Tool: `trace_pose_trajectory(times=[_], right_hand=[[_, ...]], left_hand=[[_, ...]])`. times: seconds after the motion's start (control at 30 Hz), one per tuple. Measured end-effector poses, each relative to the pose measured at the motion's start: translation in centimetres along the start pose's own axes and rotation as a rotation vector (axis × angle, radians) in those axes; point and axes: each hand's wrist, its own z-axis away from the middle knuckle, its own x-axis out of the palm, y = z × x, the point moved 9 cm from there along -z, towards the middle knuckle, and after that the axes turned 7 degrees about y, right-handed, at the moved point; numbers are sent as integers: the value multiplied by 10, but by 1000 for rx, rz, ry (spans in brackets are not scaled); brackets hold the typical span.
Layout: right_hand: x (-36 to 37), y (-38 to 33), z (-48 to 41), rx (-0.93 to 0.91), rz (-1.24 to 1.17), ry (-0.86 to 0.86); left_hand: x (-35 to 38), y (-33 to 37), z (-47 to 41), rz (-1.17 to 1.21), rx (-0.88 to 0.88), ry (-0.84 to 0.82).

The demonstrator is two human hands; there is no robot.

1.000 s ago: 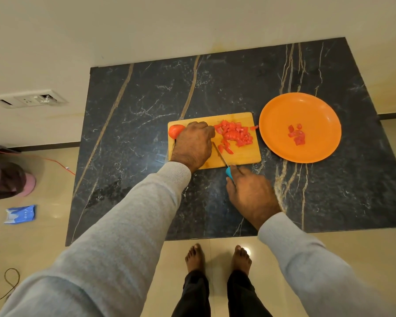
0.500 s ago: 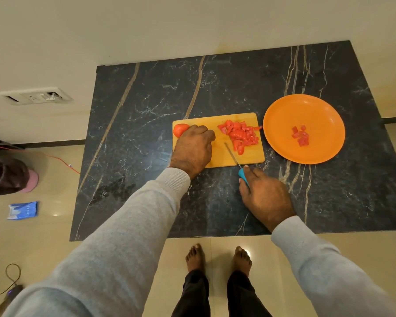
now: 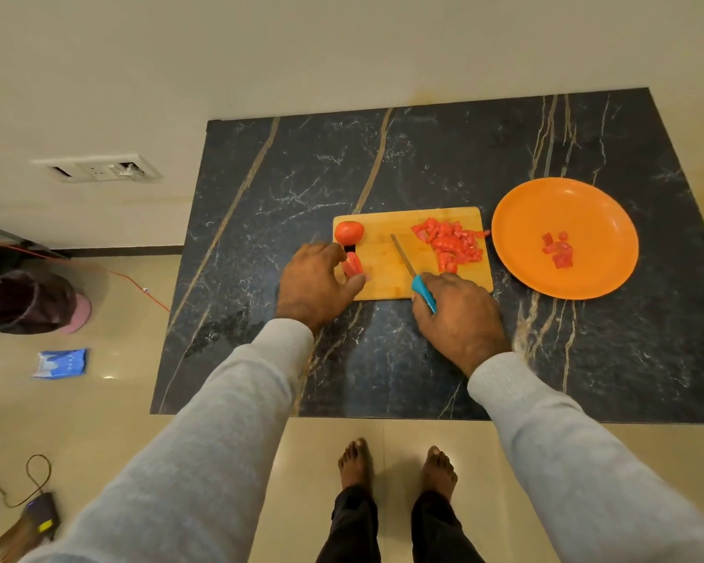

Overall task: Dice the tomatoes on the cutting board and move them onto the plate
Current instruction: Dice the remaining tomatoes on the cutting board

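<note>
A wooden cutting board (image 3: 387,278) lies on the black marble table (image 3: 383,168). A whole tomato (image 3: 348,232) sits at the board's far left corner. My left hand (image 3: 316,284) pinches a tomato piece (image 3: 353,264) at the board's left edge. My right hand (image 3: 458,314) grips a knife (image 3: 413,274) by its blue handle, the blade pointing up-left over the board. A pile of diced tomato (image 3: 450,243) covers the board's right part. The orange plate (image 3: 517,245) to the right holds a few dice (image 3: 558,250).
The table's near edge (image 3: 383,418) runs just above my bare feet (image 3: 397,467). On the floor at left stand a dark bin (image 3: 25,300), a blue packet (image 3: 60,362) and a cable with a device (image 3: 37,518). A wall socket (image 3: 98,169) sits at upper left.
My left hand has drawn back toward the board's left edge, uncovering the tomato piece and the whole tomato. The knife blade now lies further left, away from the diced pile.
</note>
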Motion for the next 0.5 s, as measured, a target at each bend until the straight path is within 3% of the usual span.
trace_pose_trajectory(times=[0.13,0.4,0.5], right_hand=[[-1,0,0,10,5,9],[-9,14,7,62,-9,47],[-14,21,8,88,-25,62]], left_hand=[[9,-1,4,45,-126,-27],[18,13,-3,127,-153,-148],[24,31,-6,287,-152,-160]])
